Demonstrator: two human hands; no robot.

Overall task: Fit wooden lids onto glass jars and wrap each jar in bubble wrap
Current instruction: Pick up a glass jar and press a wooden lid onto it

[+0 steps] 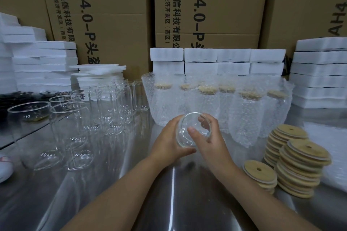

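Your left hand (169, 137) and right hand (212, 137) hold one lidless glass jar (188, 122), fingers (194, 133) curled round it, at mid-counter (169, 193). Wooden lids (300, 165) are stacked to your right. The cartons (112, 15) behind read "AH4.0-P" beside Chinese print.

Free lane down centre of steel table (178, 202); empty jars (78, 127) crowd left; wrapped jars (206, 103) behind; lid stacks (300, 165) right.
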